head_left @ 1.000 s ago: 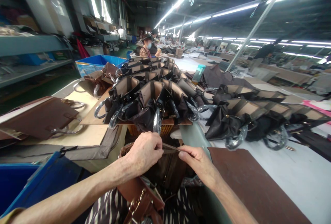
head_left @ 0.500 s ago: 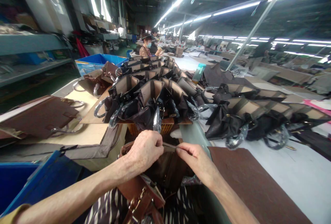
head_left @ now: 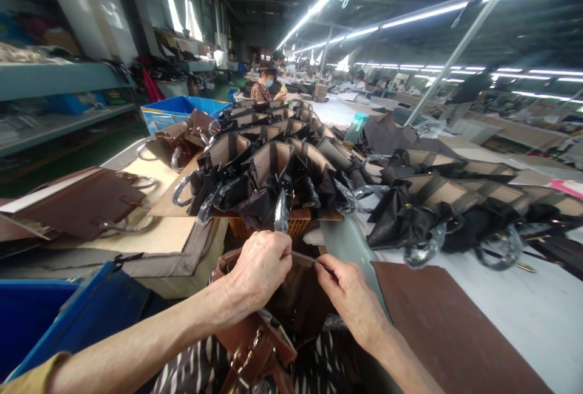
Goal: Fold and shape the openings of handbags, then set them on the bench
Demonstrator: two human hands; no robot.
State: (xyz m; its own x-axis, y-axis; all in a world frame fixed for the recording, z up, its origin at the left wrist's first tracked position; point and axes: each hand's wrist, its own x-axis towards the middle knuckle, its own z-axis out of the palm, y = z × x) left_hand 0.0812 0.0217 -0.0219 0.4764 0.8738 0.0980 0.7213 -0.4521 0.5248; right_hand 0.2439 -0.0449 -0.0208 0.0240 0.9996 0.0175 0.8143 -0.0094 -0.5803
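Observation:
A brown bag (head_left: 259, 336) with gold-coloured chain hardware rests on my lap, its dark inside facing up. My left hand (head_left: 262, 269) is closed over the bag's upper edge (head_left: 303, 258), fingers curled and knuckles up. On the right, my right hand (head_left: 344, 288) pinches the other end of that edge between thumb and fingertips. The stretch of edge between the two hands looks taut. Just beyond them stand black bags (head_left: 268, 181) with plastic-wrapped handles, in rows.
More black bags (head_left: 428, 218) lie at the right beside a brown sheet (head_left: 446, 315) on a white tabletop. Brown bags (head_left: 86, 200) lie on the left table. A blue bin (head_left: 36, 315) is at lower left. A person (head_left: 264, 85) sits farther back.
The view has shifted slightly, so most things appear a little farther right. Both hands keep their hold on the bag's edge, and the right hand's fingers are slightly more curled.

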